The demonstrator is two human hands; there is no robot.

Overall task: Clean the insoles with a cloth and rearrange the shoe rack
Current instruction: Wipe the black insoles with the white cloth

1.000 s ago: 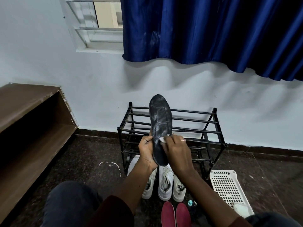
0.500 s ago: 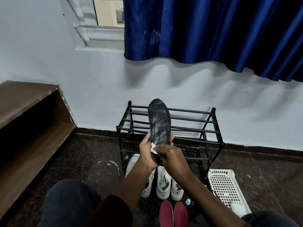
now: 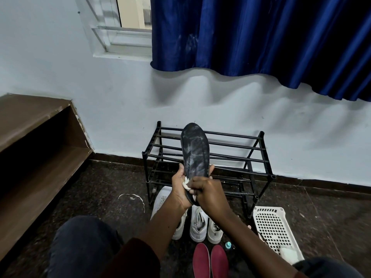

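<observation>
Wiping step, head view. The black insole (image 3: 194, 151) stands upright at the centre of the view, toe toward 12 o'clock, in front of the bare rack (image 3: 251, 155). Its upper face shows pale streaks. The left hand (image 3: 179, 190) grips the heel end from 9 o'clock, with the thumb along the near edge and the fingers wrapped behind; one fingertip shows past the far edge at 3 o'clock. The right hand (image 3: 209, 194) comes in from 5 o'clock with its fingers curled, pinching a small white cloth (image 3: 187, 184) against the lower part of the insole. At 6 o'clock below the hands, three white shoes (image 3: 197, 225) sit on the floor, with two red insoles (image 3: 209, 261) nearer the person. A white basket (image 3: 275, 227) lies at 4 o'clock. Judged from this, cleaning is under way and the rack has not been refilled. The next move probably calls for drawing the cloth up toward the toe across the streaked area, while the left hand braces the heel so that the flexible insole does not fold.
</observation>
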